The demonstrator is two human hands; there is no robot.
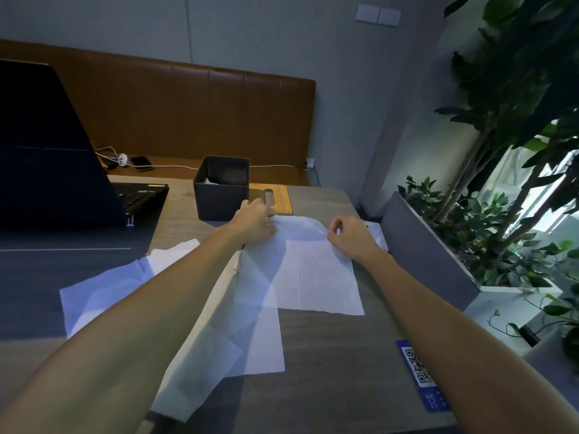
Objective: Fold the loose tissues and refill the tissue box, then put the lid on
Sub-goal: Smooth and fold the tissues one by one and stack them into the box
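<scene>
Though flat, tissue (pixel 313 270) (corners) in hands (pixel 255 222) (pixel 351 236)

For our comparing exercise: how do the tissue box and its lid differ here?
The box is dark grey, the lid light wood. The box stands tall with its top open; the lid lies flat, right of the box, with a slot in it. Both rest on the table.
</scene>
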